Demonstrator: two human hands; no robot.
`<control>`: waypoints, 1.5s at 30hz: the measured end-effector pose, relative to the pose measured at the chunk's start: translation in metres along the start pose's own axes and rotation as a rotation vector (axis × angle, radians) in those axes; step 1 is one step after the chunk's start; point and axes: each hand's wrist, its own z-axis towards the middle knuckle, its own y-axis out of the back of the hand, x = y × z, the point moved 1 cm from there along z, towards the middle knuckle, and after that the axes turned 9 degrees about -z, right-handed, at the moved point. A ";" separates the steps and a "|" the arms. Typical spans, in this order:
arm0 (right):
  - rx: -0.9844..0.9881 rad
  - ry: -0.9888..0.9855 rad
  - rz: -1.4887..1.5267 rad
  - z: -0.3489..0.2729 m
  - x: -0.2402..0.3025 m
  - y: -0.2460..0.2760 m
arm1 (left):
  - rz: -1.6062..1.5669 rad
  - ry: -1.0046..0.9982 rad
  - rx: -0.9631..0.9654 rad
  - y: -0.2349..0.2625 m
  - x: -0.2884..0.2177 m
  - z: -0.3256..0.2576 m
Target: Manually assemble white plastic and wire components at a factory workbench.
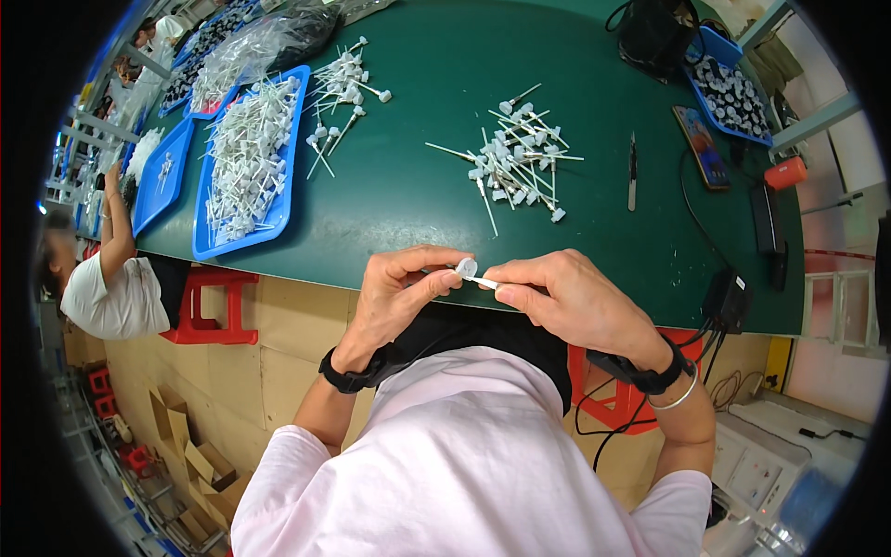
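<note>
Close to the table's near edge, my left hand (388, 295) pinches a small translucent white cap (467, 267) between thumb and fingertips. My right hand (577, 295) grips a thin white stem (480, 281) between thumb and forefinger. The stem's tip meets the cap; whether the two are one piece I cannot tell. Beyond my hands lies a loose pile of white-headed pieces with thin tubes (520, 153). A similar, smaller pile (342, 79) lies farther off to the left, beside a blue tray (295, 121) heaped with the same kind of pieces.
Tweezers (633, 172), a phone (701, 147) and a blue tray of dark pieces (754, 139) are on the right. Cables run past a black box (726, 302) and a red cylinder (786, 174). At left, a co-worker (116, 292) reaches near another blue tray (148, 200).
</note>
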 end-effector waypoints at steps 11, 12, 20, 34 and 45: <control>-0.092 0.140 -0.453 -0.006 0.011 -0.003 | -0.036 0.093 0.007 0.000 -0.003 -0.001; -0.101 0.149 -0.488 -0.007 0.013 -0.003 | -0.042 0.107 0.009 -0.001 -0.003 -0.001; -0.080 0.170 -0.642 -0.009 0.021 0.001 | -0.044 0.111 0.016 -0.003 -0.002 -0.002; 0.089 0.122 -0.730 -0.006 0.021 0.009 | -0.054 0.104 0.025 -0.006 0.002 -0.003; 0.131 0.078 -0.648 0.000 0.022 0.018 | -0.082 0.098 -0.015 -0.009 0.001 -0.003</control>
